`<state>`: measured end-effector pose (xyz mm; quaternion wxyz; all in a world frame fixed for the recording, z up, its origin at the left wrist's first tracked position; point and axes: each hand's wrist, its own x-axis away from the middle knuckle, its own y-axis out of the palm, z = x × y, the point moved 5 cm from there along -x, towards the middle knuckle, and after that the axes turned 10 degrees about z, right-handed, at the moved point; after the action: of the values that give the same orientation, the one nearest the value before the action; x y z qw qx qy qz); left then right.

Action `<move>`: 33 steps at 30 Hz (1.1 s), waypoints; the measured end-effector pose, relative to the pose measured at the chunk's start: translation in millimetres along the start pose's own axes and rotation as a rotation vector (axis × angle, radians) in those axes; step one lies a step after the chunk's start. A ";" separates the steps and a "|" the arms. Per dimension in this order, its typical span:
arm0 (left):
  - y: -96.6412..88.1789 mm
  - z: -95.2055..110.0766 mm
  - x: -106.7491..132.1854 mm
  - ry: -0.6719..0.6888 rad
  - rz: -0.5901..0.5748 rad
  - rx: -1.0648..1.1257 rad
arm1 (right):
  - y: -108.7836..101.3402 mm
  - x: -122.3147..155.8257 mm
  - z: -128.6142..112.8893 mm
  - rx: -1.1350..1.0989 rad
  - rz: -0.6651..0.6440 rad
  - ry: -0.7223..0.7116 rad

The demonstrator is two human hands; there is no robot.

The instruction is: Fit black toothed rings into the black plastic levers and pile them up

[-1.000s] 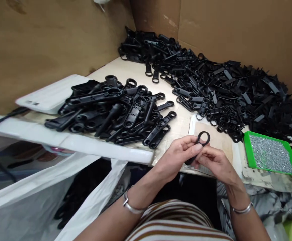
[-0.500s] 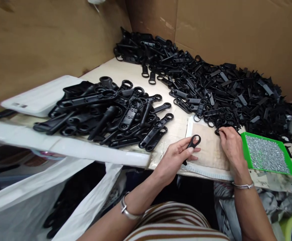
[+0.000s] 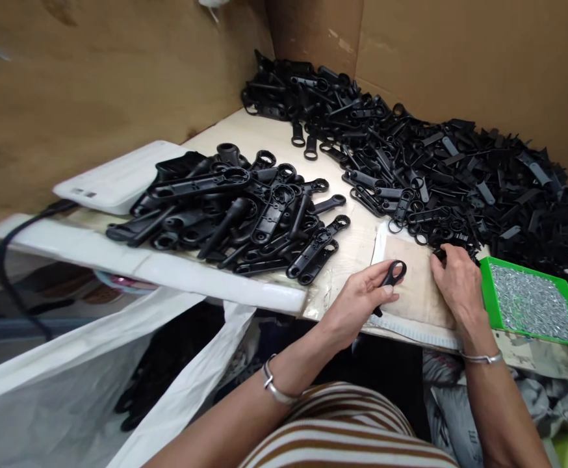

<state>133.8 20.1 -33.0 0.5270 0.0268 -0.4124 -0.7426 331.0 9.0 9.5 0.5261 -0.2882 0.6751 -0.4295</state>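
My left hand (image 3: 362, 296) is closed on a black plastic handle piece (image 3: 394, 273) with a ring at its top end. The ring stands above my fingers, and a dark lower tip shows beneath the hand. My right hand (image 3: 459, 279) is at the near edge of the large heap of black parts (image 3: 401, 149), with its fingers curled down. A small black plastic part (image 3: 440, 254) shows at its thumb and index finger; the other fingertips are hidden. Between the hands lies a tan cloth pad (image 3: 418, 283) on the table edge.
To the right stands a green tray (image 3: 489, 296) full of small silver metal pieces. A second pile of black ring-ended handles (image 3: 274, 214) lies at left, beside a white flat device (image 3: 113, 175) with a black cable (image 3: 4, 260). A white bag (image 3: 167, 364) hangs below the table edge. Cardboard walls enclose the back.
The view has swung slightly left. My right hand has shifted from a fingertip pinch at the heap's edge to curling over the small parts there. My left hand still holds its handle piece.
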 end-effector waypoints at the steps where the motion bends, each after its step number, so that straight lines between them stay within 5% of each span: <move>1: 0.3 0.1 -0.3 0.002 -0.002 0.000 | -4.4 3.0 -1.7 -0.151 0.003 0.023; 4: 2.2 -1.0 -1.9 0.000 -0.018 0.014 | -17.9 17.2 -16.0 -0.644 -0.018 0.062; 6: 5.0 -1.3 -2.6 0.006 -0.048 0.029 | -25.7 27.9 -30.9 -0.784 0.007 0.016; 12: 14.3 1.5 2.8 0.053 -0.165 0.028 | -27.4 44.3 -60.8 -0.611 0.211 -0.173; 18: 10.3 0.2 5.7 0.174 -0.196 -0.113 | -28.3 46.2 -68.8 -0.542 0.204 -0.196; 26: 11.1 21.7 17.5 0.431 -0.155 -0.807 | -33.1 54.4 -52.9 -0.816 -0.022 -0.017; 33: 11.6 13.8 22.8 0.314 -0.197 -0.700 | -11.1 68.3 -49.1 -1.056 -0.415 0.159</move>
<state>126.0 8.6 -7.5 0.4872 -0.0017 -0.0440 -0.8722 264.1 -40.0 -8.5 0.1630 -0.6050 0.7650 -0.1488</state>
